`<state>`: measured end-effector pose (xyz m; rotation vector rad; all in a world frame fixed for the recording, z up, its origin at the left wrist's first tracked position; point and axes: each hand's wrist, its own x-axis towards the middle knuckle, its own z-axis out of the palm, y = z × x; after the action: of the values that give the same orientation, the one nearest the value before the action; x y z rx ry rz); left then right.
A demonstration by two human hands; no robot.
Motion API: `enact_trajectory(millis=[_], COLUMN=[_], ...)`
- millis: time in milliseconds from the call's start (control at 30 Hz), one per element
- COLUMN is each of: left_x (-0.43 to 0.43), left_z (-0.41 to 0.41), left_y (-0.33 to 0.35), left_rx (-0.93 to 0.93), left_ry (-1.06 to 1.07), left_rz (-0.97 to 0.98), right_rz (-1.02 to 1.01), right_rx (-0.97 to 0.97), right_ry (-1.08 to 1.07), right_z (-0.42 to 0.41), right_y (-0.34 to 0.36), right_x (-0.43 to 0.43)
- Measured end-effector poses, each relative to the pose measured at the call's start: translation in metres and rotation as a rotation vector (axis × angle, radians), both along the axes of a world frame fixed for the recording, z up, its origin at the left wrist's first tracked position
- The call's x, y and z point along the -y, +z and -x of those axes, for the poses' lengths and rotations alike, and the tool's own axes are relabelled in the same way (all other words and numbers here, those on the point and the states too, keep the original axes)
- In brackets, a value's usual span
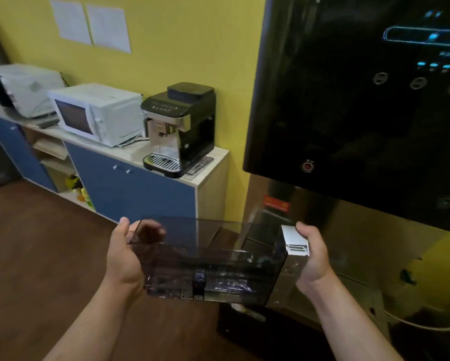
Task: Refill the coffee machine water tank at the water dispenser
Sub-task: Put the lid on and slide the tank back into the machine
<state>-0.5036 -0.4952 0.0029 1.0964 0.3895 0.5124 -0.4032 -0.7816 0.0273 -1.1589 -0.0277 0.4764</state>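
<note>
1. While the water tank (208, 259) hangs in mid-air between both hands, it sits roughly level with its open top up. It is just in front of and below the black panel of the water dispenser (348, 100) and touches neither the dispenser nor the floor (36, 243).
2. The left grip (122, 256) is wrapped round the tank's left end. The thumb is raised at the near rim, and the fingers curl behind the far wall, showing through the clear plastic.
3. The right grip (313, 259) is clamped on the silver end piece (295, 242). The thumb presses on top; the fingers are underneath, out of sight.
4. Reason for the hold, as I judge it: the tank is long and narrow, and one hand at each end keeps it from tipping. That will matter more once it carries water.
5. No waterline is visible inside, so the tank looks empty and filling has probably not begun.
6. The coffee machine (182, 128) stands well apart to the left on the tabletop (218, 152), beside a white microwave (99, 114).
7. Next, the open top needs to go under the outlet in the recess below the panel. I cannot make out the spout itself.
8. Risk: tilting the tank while it fills would spill water over a short wall.
</note>
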Motion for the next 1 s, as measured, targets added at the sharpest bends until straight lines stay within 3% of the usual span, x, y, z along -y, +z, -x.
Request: enact_trajectory(millis=[467, 1000], left_x=[-0.191, -0.337], left_z=[-0.040, -0.207], left_y=[-0.004, -0.030], left_rx=[-0.007, 0.034], left_ry=[0.045, 0.124], left_rz=[0.039, 0.015], right_rz=[0.021, 0.072], right_rx=[-0.004, -0.053], right_ry=[-0.002, 0.005], right_z=[-0.047, -0.215], right_y=[-0.005, -0.021], right_x=[-0.200, -0.341])
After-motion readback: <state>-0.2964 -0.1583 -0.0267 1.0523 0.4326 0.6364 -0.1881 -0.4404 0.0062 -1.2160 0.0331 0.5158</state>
